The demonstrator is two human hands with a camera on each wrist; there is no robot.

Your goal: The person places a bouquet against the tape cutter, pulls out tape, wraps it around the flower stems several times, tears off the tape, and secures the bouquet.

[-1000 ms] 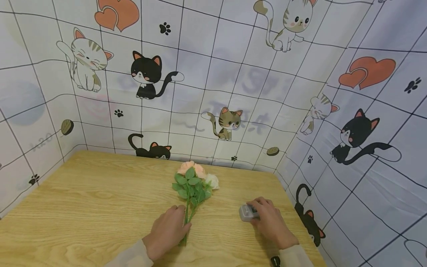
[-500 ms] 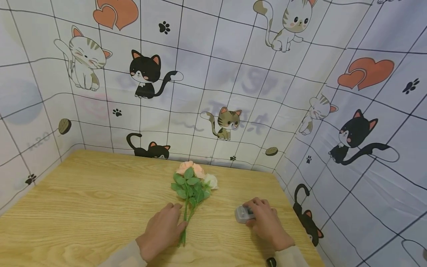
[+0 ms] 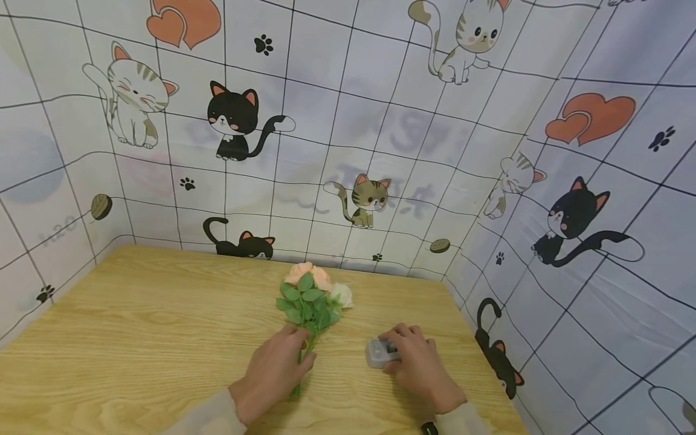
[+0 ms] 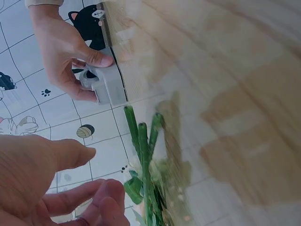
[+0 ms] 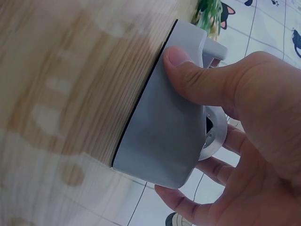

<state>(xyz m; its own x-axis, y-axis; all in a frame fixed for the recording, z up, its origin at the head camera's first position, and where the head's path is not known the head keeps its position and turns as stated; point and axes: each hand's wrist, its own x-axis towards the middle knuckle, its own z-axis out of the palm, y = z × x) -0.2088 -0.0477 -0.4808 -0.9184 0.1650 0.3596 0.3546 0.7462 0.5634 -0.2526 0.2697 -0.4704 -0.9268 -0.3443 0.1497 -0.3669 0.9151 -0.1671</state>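
Left hand [image 3: 275, 364]: fingers loosely bent, thumb parted, beside flower stems [image 4: 144, 155]; contact unclear. Right hand [image 3: 418, 365]: thumb opposing fingers, gripping gray device [image 5: 155, 127] on table [image 3: 163, 314].

Wood-grain table [image 3: 163, 314]; cat-print gridded backdrop [image 3: 312, 72] behind, rightward, leftward.

Both forearms reach forward in pale sleeves [image 3: 214, 418], and the wrists are bare. The left hand [image 3: 278, 364] is turned back upward, its thumb [image 4: 73, 153] standing apart from loosely bent fingers [image 4: 110, 197]. The right hand [image 3: 418, 365] holds a grip, thumb [image 5: 195, 80] laid on one side, fingers [image 5: 183, 205] curled on the other. The hands are apart, roughly level.
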